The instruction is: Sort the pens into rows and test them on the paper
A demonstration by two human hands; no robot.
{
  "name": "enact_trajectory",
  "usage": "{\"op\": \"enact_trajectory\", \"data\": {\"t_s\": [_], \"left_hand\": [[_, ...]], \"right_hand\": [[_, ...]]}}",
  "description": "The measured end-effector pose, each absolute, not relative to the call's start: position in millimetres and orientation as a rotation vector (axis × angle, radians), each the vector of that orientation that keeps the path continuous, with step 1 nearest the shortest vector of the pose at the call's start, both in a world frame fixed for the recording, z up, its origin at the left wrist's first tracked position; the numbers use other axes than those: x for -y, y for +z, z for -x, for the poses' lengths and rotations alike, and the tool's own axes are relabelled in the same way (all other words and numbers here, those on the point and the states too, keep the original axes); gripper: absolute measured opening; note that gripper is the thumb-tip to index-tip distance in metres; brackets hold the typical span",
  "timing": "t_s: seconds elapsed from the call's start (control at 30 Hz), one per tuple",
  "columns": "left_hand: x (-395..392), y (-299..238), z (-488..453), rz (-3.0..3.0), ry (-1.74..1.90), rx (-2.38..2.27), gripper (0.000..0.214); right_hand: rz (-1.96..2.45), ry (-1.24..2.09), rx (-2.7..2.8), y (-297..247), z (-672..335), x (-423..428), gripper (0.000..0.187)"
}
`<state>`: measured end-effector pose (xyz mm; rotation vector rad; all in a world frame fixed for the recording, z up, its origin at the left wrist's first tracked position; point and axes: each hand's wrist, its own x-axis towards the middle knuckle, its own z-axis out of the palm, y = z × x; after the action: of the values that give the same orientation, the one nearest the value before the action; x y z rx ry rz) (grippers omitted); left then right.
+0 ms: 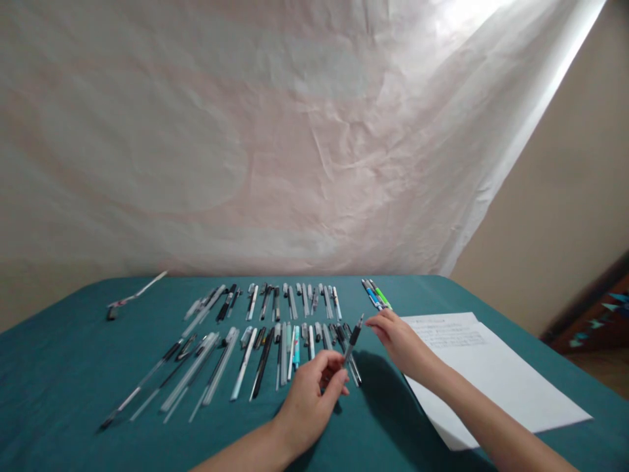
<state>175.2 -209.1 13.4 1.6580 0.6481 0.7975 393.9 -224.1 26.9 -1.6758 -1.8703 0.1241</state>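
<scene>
My left hand is closed around the lower end of a clear pen with a black grip, which stands tilted with its tip up. Just right of that tip, my right hand has its fingers pinched together, apart from the pen; anything between them is too small to make out. Behind and left of my left hand lies a near row of pens and pen parts, among them a turquoise pen and a black pen. Clear barrels and thin refills lie at its left end.
A farther row of pens and caps includes a white pen. Blue and green pens lie beyond my right hand. White paper sheets, some with writing, are under my right forearm. At far left is a thin white stick-like item. A pale sheet hangs behind the green-covered table.
</scene>
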Motion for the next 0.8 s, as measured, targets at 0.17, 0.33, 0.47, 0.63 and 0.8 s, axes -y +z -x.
{"op": "enact_trajectory", "data": {"t_s": [0.17, 0.33, 0.47, 0.63, 0.8], "left_hand": [[207.9, 10.8, -174.1, -1.709, 0.744, -0.628, 0.022], [207.6, 10.9, -173.3, -1.751, 0.728, -0.635, 0.022], [207.2, 13.2, -172.8, -1.774, 0.711, -0.628, 0.021], [206.8, 14.4, -173.2, -1.783, 0.707, -0.630, 0.020], [207.3, 14.1, -173.3, -1.771, 0.700, -0.613, 0.018]], "right_hand": [[1.442, 0.544, 1.480, 63.2, -386.9, 233.9, 0.023], [1.348, 0.664, 1.307, 75.2, -375.6, 240.4, 0.027], [1.333, 0.688, 1.305, 75.3, -372.8, 240.8, 0.025], [1.355, 0.784, 1.368, 72.7, -372.2, 241.5, 0.024], [1.349, 0.906, 1.403, 72.5, -369.3, 242.4, 0.025]]}}
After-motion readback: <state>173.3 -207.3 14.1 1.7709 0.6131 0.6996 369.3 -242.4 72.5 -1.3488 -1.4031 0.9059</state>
